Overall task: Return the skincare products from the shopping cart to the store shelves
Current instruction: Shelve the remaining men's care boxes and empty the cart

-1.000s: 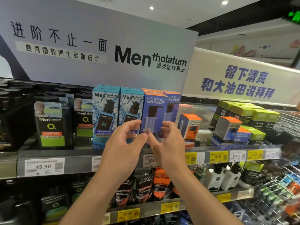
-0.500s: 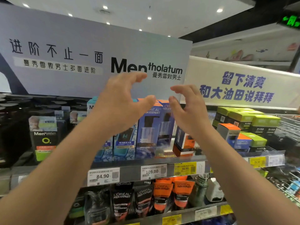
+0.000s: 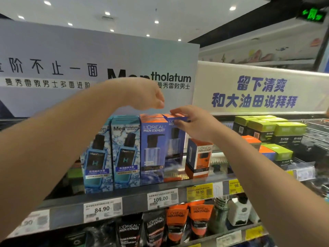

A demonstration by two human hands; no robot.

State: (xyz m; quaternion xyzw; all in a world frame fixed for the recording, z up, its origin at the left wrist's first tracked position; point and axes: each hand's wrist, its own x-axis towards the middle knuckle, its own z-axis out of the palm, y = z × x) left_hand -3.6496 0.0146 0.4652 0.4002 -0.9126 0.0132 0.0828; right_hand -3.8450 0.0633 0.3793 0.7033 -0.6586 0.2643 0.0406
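A: Item one, task article?

B: Tall blue L'Oréal Men Expert pump box (image 3: 175, 145), orange top flap. It stands upright on the top shelf (image 3: 135, 198), second in its row, just behind and right of a matching L'Oréal box (image 3: 153, 150) at the shelf front. The shopping cart is not in view.

A: Grip on it?

B: Right hand (image 3: 193, 122) is clamped on the box's top right corner, fingers curled over the flap and thumb under the edge. I judge it is squaring the box into line with its neighbour so both faces read forward.

A: The other hand?

B: Left hand (image 3: 147, 96) hovers just above the row, touching nothing. Its fingers are curled together and empty; likely spare, or ready to steady the tops.

A: Neighbours?

B: Two Mentholatum Men hydration boxes (image 3: 114, 154) touching at left. A short orange and blue L'Oréal carton (image 3: 198, 157) stands just beside at right, turned at an angle. Green-topped boxes (image 3: 270, 129) stand farther right.

A: Shelf labels?

B: Price tags (image 3: 162, 198) below read 84.90, 109.00 and 98.90. The 109.00 tag sits under the L'Oréal pair, which suits the placement.

A: Risk?

B: A tall, narrow box could tip if pushed from the top.
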